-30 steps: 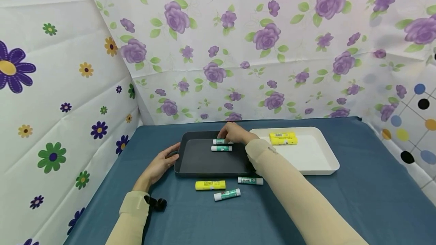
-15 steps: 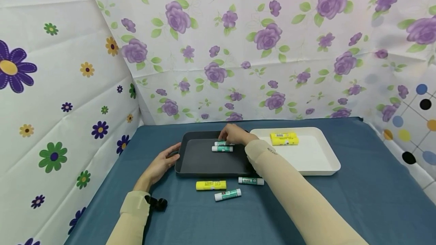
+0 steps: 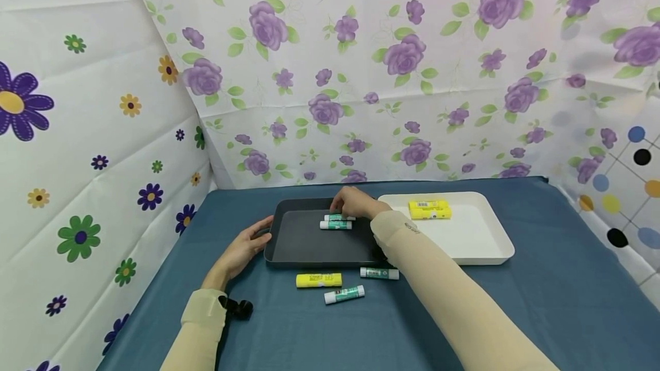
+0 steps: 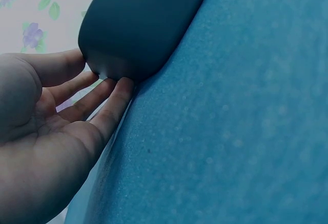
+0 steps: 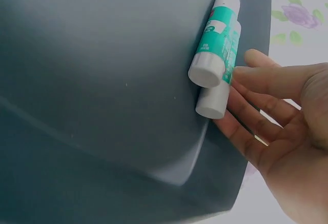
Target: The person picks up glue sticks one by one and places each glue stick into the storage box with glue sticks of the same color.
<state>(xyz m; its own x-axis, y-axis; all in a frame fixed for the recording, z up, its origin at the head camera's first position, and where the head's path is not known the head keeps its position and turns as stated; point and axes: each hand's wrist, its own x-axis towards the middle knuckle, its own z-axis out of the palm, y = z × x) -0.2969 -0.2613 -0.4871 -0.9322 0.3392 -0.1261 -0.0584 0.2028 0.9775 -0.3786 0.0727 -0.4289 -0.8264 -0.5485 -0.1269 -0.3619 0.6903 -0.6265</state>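
Within the dark grey tray (image 3: 309, 248), two white-and-green glue sticks lie side by side: a nearer one (image 3: 336, 225) and a farther one (image 3: 335, 217). My right hand (image 3: 357, 202) reaches over the tray's back and pinches the farther glue stick (image 5: 212, 101), thumb on its side and fingers behind it. In the right wrist view the nearer glue stick (image 5: 215, 37) partly covers it. My left hand (image 3: 242, 251) is at the tray's left side. Its thumb and nearly straight fingertips touch the outer wall of the tray (image 4: 133, 29) in the left wrist view.
A white tray (image 3: 474, 245) stands to the right, bearing yellow glue sticks (image 3: 429, 209). In front of the grey tray, a yellow glue stick (image 3: 318, 280) and two white-and-green ones, one (image 3: 379, 273) right and one (image 3: 344, 295) nearer, lie on the blue cloth (image 3: 289, 336).
The farther glue stick has shifted slightly toward the nearer one and a little right, my right hand moving with it. My left hand keeps its place at the tray.
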